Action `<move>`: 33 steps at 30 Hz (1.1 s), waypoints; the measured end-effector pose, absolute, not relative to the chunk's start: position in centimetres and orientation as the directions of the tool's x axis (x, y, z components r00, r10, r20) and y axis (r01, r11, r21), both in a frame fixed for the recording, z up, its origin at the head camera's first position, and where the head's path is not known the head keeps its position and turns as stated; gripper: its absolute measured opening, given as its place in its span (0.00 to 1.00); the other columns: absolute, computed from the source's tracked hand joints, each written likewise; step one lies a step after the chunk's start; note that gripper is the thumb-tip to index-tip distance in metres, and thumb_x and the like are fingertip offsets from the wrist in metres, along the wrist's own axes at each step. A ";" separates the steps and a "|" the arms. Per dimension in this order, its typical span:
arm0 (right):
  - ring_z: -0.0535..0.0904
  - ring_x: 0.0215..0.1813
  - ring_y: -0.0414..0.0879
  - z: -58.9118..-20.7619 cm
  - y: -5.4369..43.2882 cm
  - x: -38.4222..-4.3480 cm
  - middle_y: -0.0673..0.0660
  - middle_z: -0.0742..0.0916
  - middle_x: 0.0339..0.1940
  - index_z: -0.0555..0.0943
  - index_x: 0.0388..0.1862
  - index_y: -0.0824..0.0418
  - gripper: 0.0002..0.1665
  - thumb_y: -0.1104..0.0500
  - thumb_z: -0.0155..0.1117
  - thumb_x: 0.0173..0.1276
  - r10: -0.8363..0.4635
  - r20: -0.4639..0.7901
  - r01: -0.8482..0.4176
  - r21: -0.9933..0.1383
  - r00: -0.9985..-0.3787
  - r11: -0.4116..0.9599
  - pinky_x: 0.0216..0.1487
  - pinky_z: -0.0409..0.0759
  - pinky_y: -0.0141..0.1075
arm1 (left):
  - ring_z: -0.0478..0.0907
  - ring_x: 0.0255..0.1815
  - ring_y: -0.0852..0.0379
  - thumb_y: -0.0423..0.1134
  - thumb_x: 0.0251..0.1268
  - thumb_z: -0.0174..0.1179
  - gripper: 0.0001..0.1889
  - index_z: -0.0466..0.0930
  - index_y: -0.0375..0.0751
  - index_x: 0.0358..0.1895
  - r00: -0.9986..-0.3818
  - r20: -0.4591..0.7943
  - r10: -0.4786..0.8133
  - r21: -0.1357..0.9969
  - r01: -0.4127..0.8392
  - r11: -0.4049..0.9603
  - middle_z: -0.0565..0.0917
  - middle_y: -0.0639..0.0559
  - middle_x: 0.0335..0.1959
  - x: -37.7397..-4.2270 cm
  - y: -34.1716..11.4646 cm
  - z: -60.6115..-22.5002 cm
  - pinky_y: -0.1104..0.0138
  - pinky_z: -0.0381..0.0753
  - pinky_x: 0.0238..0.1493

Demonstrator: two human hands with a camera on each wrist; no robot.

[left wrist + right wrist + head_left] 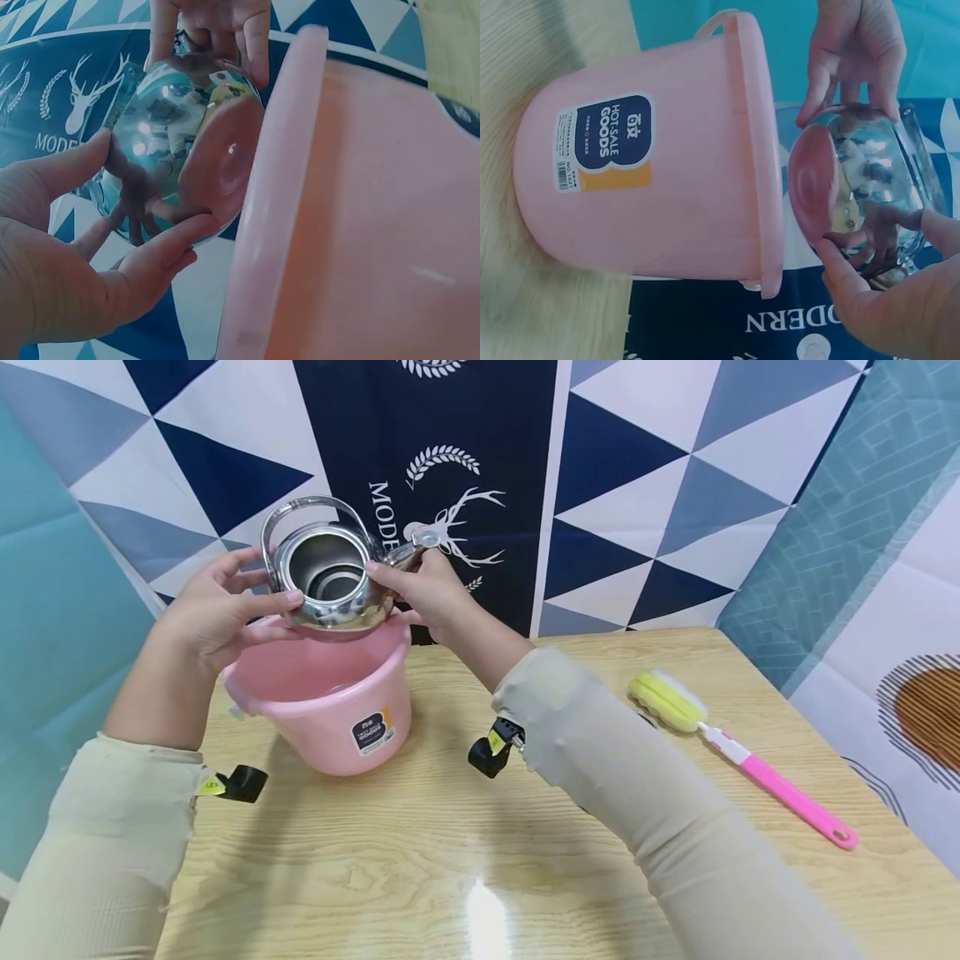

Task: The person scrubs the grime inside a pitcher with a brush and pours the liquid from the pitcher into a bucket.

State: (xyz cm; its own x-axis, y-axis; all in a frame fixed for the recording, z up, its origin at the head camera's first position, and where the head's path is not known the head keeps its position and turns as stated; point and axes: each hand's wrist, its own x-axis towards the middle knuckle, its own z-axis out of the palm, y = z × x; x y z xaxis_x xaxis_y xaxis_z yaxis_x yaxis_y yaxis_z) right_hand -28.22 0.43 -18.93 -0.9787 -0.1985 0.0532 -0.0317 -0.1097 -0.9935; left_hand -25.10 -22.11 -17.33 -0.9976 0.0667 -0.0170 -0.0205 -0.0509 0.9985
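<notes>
A shiny steel kettle (348, 612) without a lid hangs over the far rim of a pink bucket (322, 735), its round opening tilted toward the head camera. My left hand (206, 610) grips the kettle's left side, thumb near the opening's rim and fingers behind. On the spout side, my right hand (431, 597) holds it with the thumb at the rim. The raised handle loop stands at the back left. In the right wrist view, the kettle's rounded base (814, 180) mirrors pink beside the bucket's rim (761, 150). The left wrist view shows fingers of both hands around the polished body (165, 120).
A bottle brush (727, 746) with a yellow and white sponge head and pink handle lies at the right on the wooden table (390, 860). Patterned cloth (622, 485) hangs right behind the table, and a teal cloth (60, 610) hangs at the left.
</notes>
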 end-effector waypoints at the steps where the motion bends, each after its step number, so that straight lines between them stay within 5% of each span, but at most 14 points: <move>1: 0.78 0.37 0.44 -19.1 0.3 -28.3 0.55 0.81 0.39 0.73 0.48 0.62 0.17 0.57 0.67 0.67 -0.205 0.062 -0.038 -0.993 -0.977 -0.116 0.43 0.84 0.41 | 0.72 0.56 0.50 0.24 0.55 0.69 0.50 0.52 0.58 0.77 -0.998 -0.010 0.061 0.999 -0.012 -0.031 0.52 0.47 0.74 -25.1 -22.2 -17.4 0.62 0.85 0.38; 7: 0.77 0.40 0.45 -19.9 0.2 -29.0 0.56 0.80 0.39 0.71 0.48 0.64 0.15 0.61 0.65 0.68 -0.260 0.115 -0.071 -0.982 -0.959 -0.173 0.48 0.83 0.45 | 0.79 0.45 0.56 0.25 0.50 0.73 0.49 0.58 0.50 0.75 -0.998 0.033 0.054 0.994 0.038 0.099 0.60 0.46 0.66 -25.0 -22.4 -17.6 0.62 0.85 0.37; 11: 0.79 0.41 0.47 -20.3 0.1 -29.4 0.56 0.81 0.38 0.71 0.49 0.64 0.15 0.65 0.65 0.68 -0.271 0.143 -0.089 -0.975 -0.952 -0.202 0.52 0.81 0.47 | 0.75 0.50 0.53 0.27 0.47 0.75 0.46 0.64 0.47 0.73 -0.997 0.069 0.044 0.976 0.076 0.203 0.66 0.48 0.58 -25.1 -22.3 -17.9 0.65 0.85 0.37; 16: 0.79 0.38 0.44 -20.5 -0.1 -29.6 0.55 0.82 0.36 0.73 0.46 0.63 0.12 0.67 0.65 0.67 -0.243 0.150 -0.105 -0.977 -0.958 -0.187 0.52 0.81 0.46 | 0.69 0.61 0.47 0.30 0.50 0.75 0.50 0.56 0.51 0.76 -0.994 0.111 0.005 0.925 0.105 0.365 0.65 0.42 0.69 -25.4 -22.2 -18.3 0.67 0.83 0.44; 22: 0.80 0.34 0.45 -20.9 -0.3 -29.8 0.56 0.82 0.39 0.75 0.48 0.66 0.15 0.68 0.68 0.64 -0.216 0.144 -0.102 -0.976 -0.966 -0.195 0.50 0.83 0.45 | 0.64 0.69 0.44 0.34 0.47 0.78 0.54 0.53 0.55 0.76 -0.983 0.177 -0.056 0.834 0.119 0.539 0.62 0.47 0.74 -25.4 -21.9 -18.5 0.51 0.73 0.62; 33: 0.80 0.42 0.46 -21.5 -0.3 -30.0 0.60 0.83 0.47 0.74 0.55 0.66 0.25 0.76 0.68 0.58 -0.169 0.209 -0.156 -0.946 -0.963 -0.283 0.54 0.80 0.47 | 0.66 0.69 0.46 0.42 0.40 0.81 0.59 0.51 0.54 0.77 -0.929 0.366 -0.056 0.676 0.224 0.702 0.63 0.49 0.72 -25.3 -21.7 -19.5 0.47 0.72 0.62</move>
State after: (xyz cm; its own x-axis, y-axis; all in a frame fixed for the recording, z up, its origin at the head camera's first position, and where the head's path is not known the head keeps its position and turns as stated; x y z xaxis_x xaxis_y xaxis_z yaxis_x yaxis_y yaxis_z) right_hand -30.05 -0.29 -21.51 -0.9632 -0.1688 0.2093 -0.1561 -0.2830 -0.9463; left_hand -25.29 -21.72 -19.53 -0.9289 -0.0562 0.3660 0.2238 0.7024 0.6757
